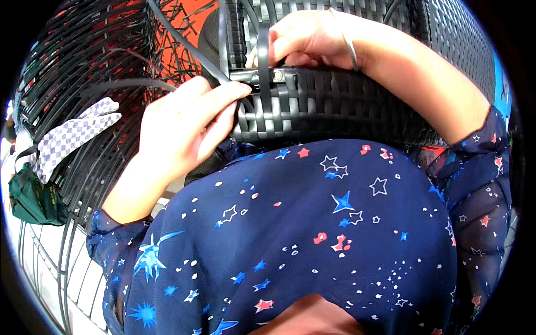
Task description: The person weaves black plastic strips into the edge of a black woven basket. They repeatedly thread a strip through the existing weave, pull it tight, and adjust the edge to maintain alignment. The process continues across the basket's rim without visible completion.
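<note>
A black woven wicker piece [329, 106] lies across my lap, close to my body. My left hand [181, 120] is at its left corner, with thumb and finger closed on a flat black plastic strip [187, 44] that runs up and to the left. On the far side of the same edge, my right hand [307, 39] has its fingers curled in at the weave. An upright strip [263, 61] crosses in front of those fingertips, so what they grip is hidden. Between the hands, a metal screw [277, 75] shows on the black frame bar.
Many long black strips [95, 50] hang in a bundle at the left. Over them lie a checkered glove [75, 137] and a dark green pouch [34, 198]. Cut strip ends are scattered on a red surface [187, 17]. More woven panel [463, 42] stands at the far right.
</note>
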### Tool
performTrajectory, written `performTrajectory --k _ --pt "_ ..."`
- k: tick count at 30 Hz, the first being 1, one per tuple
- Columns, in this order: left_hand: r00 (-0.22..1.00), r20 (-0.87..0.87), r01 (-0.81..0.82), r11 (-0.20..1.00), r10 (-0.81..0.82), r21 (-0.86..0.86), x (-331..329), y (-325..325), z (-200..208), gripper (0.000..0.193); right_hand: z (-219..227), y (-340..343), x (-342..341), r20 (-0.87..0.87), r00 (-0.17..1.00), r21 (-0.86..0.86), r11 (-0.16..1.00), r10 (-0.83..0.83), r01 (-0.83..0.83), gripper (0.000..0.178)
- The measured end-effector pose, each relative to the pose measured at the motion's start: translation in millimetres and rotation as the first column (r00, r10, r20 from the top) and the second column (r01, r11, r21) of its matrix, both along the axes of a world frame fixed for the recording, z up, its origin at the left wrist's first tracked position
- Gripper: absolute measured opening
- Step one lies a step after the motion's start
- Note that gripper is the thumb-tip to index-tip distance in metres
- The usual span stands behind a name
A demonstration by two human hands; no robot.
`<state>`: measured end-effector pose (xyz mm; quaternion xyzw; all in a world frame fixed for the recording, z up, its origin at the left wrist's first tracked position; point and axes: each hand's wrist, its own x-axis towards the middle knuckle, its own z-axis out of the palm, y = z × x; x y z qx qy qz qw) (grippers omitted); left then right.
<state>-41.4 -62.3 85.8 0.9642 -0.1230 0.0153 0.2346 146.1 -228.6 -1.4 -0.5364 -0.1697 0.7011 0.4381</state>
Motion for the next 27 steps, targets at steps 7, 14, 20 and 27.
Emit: performTrajectory --k 7,14,20,27 --pt "0.989 -0.074 0.129 0.992 -0.128 0.007 16 21 20 0.032 3 14 -3 0.053 0.995 -0.03 0.996 0.084 -0.083 0.021" --pt "0.988 -0.055 0.152 0.982 -0.147 0.114 -2 19 30 0.042 4 9 -6 -0.047 0.999 0.051 0.999 0.0 0.003 0.016" --pt "0.99 0.099 0.087 0.992 -0.095 0.089 -22 12 15 0.037 17 7 -11 -0.05 0.997 -0.019 0.998 -0.058 0.057 0.018" --pt "0.985 0.174 0.019 1.0 -0.016 -0.015 -33 5 3 0.039 33 12 -10 -0.005 0.999 -0.1 0.994 -0.04 0.039 0.016"
